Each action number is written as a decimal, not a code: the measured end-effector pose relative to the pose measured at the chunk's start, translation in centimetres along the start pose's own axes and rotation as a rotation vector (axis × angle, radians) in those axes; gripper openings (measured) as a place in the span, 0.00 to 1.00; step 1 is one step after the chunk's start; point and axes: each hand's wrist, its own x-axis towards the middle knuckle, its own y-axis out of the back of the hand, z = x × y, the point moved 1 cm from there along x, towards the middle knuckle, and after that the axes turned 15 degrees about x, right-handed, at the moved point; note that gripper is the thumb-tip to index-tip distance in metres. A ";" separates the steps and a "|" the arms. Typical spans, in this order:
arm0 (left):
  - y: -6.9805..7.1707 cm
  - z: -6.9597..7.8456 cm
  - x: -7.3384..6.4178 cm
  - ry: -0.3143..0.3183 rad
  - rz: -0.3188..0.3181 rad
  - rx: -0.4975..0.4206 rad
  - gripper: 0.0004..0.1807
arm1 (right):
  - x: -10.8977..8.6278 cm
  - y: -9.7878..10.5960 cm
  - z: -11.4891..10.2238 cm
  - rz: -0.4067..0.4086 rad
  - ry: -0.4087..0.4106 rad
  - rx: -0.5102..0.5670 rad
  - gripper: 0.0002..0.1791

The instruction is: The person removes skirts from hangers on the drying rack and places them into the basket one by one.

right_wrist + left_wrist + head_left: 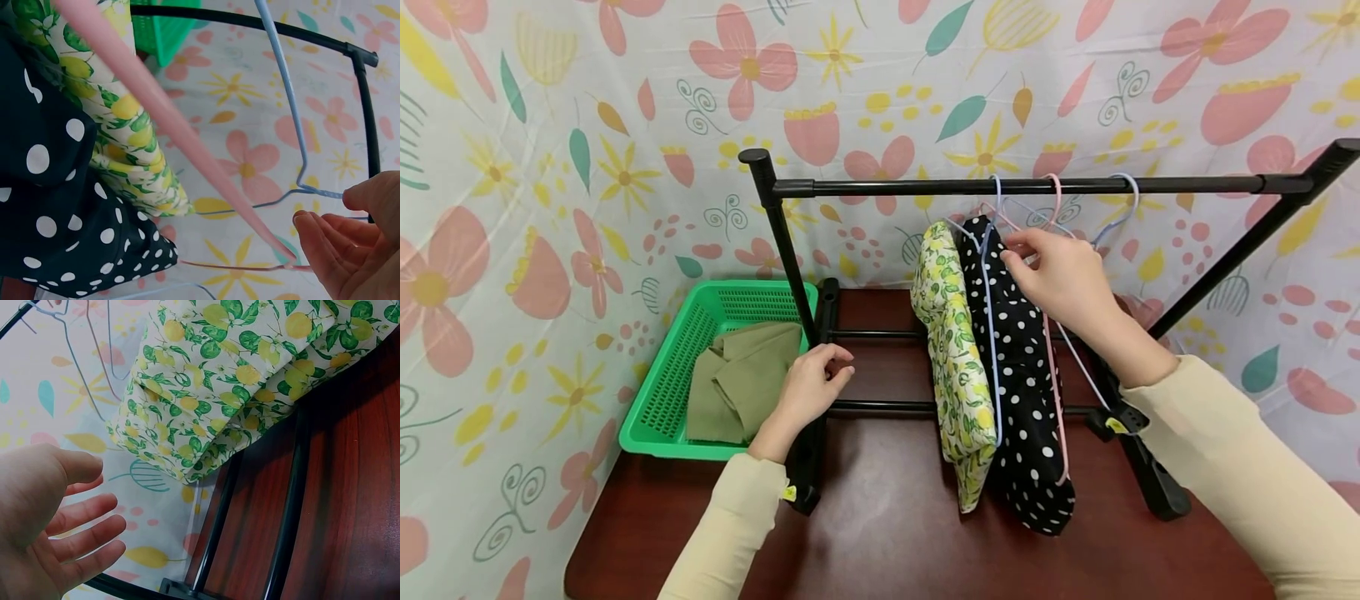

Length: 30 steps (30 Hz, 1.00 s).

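Observation:
On the black rack's bar, a lemon-print cloth hangs folded over a blue hanger. Just right of it, a black polka-dot cloth hangs on a pink hanger. My right hand is raised beside the hangers' tops, below the bar. In the right wrist view its thumb overlaps the blue hanger's twisted neck; thumb and fingers stand apart, and contact is unclear. My left hand hovers by the rack's left post, its fingers loosely bent around nothing. Facing it in the left wrist view is the lemon-print cloth.
A green basket with a folded olive cloth stands left of the rack. Another blue hanger hangs at the right of the bar. The rack's lower rails cross the dark red tabletop; a flowered curtain stands behind.

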 end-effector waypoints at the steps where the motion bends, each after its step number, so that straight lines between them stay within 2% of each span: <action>1: 0.0 0.0 0.0 0.002 -0.008 0.000 0.06 | 0.1 -0.2 0.0 -0.007 -0.006 -0.007 0.15; 10: -0.2 0.1 0.0 0.007 -0.039 0.004 0.08 | 0.8 -1.5 0.1 -0.126 -0.102 -0.014 0.20; 19: -0.4 0.2 -0.2 0.000 -0.045 -0.007 0.08 | 1.6 -1.6 -0.3 -0.241 -0.199 -0.036 0.24; 30: -1.0 -0.1 -0.4 0.002 -0.030 -0.004 0.06 | 2.6 -2.0 -0.4 -0.270 -0.197 -0.070 0.21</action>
